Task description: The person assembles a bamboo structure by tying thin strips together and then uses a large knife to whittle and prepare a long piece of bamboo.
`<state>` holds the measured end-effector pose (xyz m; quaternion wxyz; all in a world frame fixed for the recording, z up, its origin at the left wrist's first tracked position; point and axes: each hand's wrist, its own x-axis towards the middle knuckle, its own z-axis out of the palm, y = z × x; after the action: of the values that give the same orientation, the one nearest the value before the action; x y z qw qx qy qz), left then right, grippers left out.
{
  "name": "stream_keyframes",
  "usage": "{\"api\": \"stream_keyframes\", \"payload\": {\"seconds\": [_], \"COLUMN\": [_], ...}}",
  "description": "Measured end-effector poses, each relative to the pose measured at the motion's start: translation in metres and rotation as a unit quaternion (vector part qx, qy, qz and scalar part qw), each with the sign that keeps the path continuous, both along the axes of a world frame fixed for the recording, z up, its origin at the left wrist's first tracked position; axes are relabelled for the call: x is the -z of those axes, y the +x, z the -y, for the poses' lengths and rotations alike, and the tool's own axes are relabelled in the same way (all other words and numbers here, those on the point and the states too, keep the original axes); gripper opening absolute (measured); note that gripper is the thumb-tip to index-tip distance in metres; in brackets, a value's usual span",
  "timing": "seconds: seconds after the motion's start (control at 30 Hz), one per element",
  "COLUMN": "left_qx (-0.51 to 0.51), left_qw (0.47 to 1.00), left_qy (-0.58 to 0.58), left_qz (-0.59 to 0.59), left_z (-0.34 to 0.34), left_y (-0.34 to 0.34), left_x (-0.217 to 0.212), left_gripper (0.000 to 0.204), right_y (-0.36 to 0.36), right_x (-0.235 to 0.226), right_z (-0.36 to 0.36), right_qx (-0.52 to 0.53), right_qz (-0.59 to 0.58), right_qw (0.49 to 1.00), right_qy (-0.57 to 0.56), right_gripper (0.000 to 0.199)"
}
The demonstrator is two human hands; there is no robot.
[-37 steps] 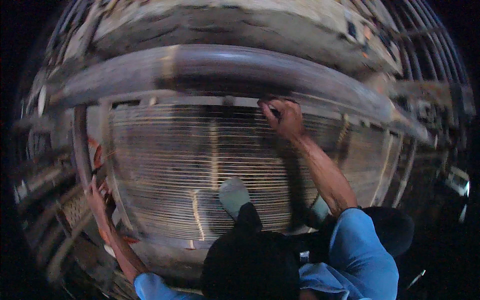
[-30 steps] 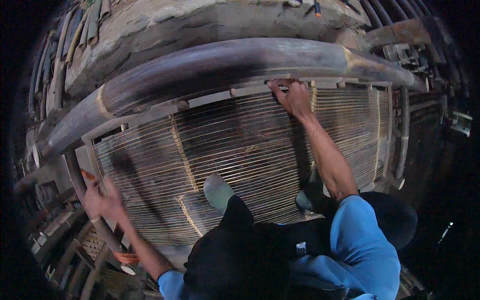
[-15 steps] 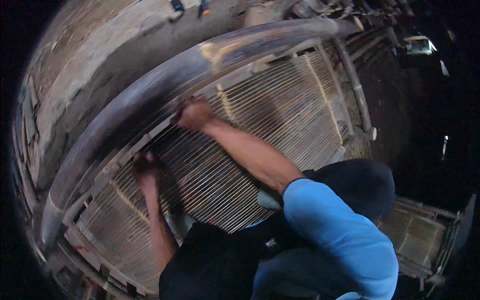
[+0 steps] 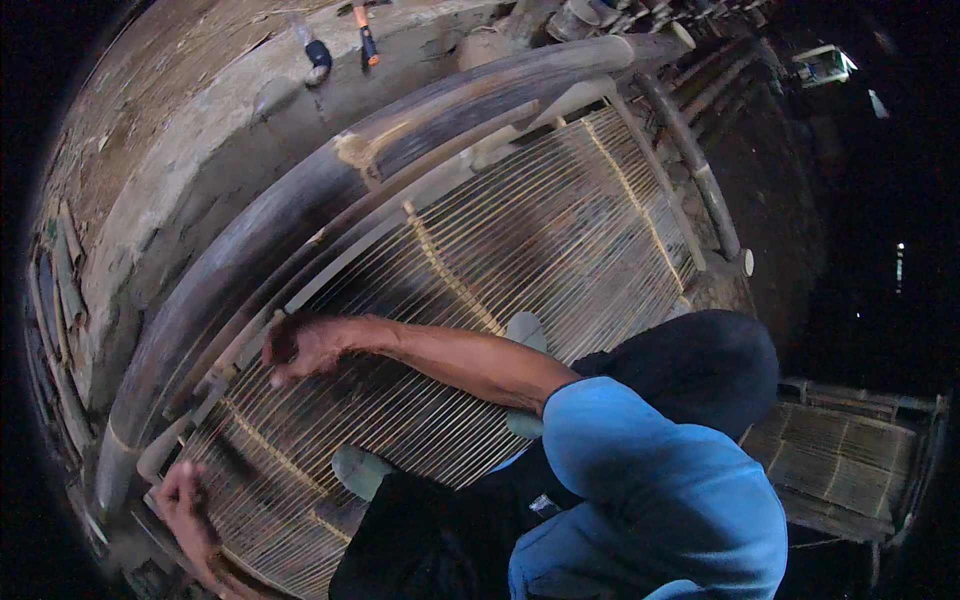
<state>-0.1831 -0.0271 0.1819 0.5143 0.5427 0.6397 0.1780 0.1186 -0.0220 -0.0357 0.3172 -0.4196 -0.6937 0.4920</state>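
I am over a slatted bamboo platform (image 4: pixel 560 220), its thin slats laid side by side and tied across with pale cord bands (image 4: pixel 445 265). My right hand (image 4: pixel 305 350) is above the slats by the platform's far edge strip (image 4: pixel 345 260), fingers curled downward; what they hold, if anything, is hidden. At the near left corner of the platform, my left hand (image 4: pixel 185 500) has its fingers bent in beside the end of the edge, and I cannot make out anything in it. A thick dark bamboo pole (image 4: pixel 270 220) runs along the far side, just beyond both hands.
Beneath me, greenish soles (image 4: pixel 360 472) rest on the slats. A concrete ledge (image 4: pixel 180 180) lies beyond the pole, with another person's feet (image 4: pixel 318 60) on it. Bamboo poles (image 4: pixel 65 260) are stacked at far left. A second slatted platform (image 4: pixel 840 460) stands at right.
Both hands have moved left and nearer along the platform's far edge. My left hand went toward the corner, while my right came to about where the left had been.
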Motion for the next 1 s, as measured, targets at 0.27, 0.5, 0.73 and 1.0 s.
{"api": "stream_keyframes", "payload": {"seconds": [0.27,0.5,0.73,1.0], "left_qx": [0.005,0.093,0.191,0.34], "left_qw": [0.895,0.877,0.899,0.918], "left_qy": [0.25,0.233,0.2,0.131], "left_qz": [-0.37,-0.411,-0.339,-0.158], "left_z": [-0.035,-0.048,-0.062,-0.092], "left_y": [-0.074,0.084,0.122,0.099], "left_x": [0.151,0.206,0.275,0.314], "left_gripper": [0.031,0.034,0.038,0.044], "right_y": [0.029,-0.008,0.008,0.013], "right_x": [0.021,0.064,0.083,0.053], "right_z": [-0.003,-0.024,-0.039,-0.043], "right_qx": [0.254,0.274,0.147,0.155], "right_qz": [0.202,0.203,0.193,0.215], "right_qw": [0.945,0.94,0.97,0.964], "right_qy": [0.047,0.01,-0.014,-0.013], "right_gripper": [0.024,0.024,0.03,0.048]}}
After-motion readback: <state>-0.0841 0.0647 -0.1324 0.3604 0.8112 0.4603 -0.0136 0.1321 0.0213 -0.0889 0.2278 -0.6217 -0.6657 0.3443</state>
